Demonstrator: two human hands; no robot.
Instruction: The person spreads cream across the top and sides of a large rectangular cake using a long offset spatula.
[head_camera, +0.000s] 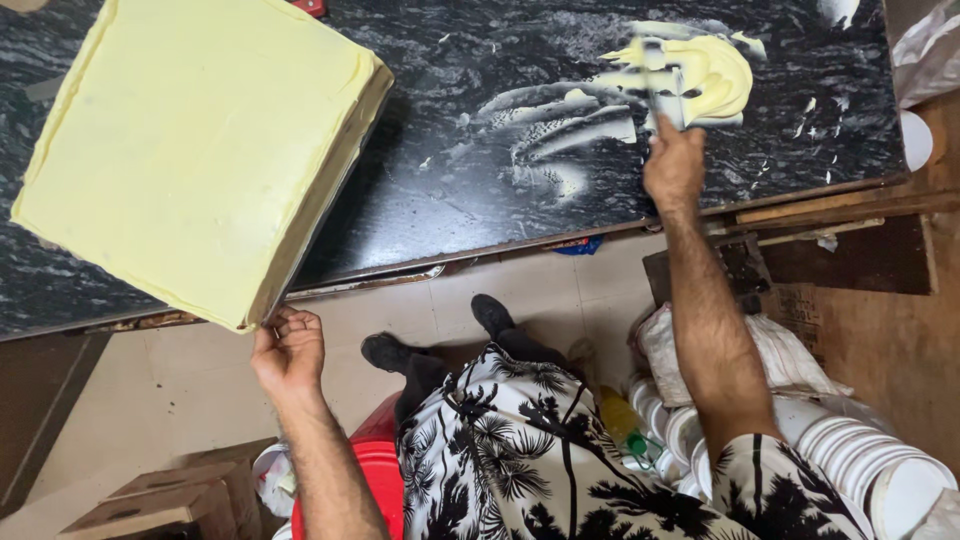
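A big square slab of pale yellow cake (195, 150) overhangs the near edge of the black marble worktop (440, 190). The left hand (288, 350) has its grip curled under the cake's overhanging corner. Bare stone lies between. The right hand (673, 165) is closed on what seems a scraper (665, 85), blurred, in the cream pile (700, 75). Stacked white plates (850, 450) sit below right.

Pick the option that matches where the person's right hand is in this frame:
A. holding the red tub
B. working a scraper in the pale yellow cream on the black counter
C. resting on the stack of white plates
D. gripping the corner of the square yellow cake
B: the right hand holds a scraper in the yellow cream spread on the black counter, while the left hand is at the corner of the square yellow cake.
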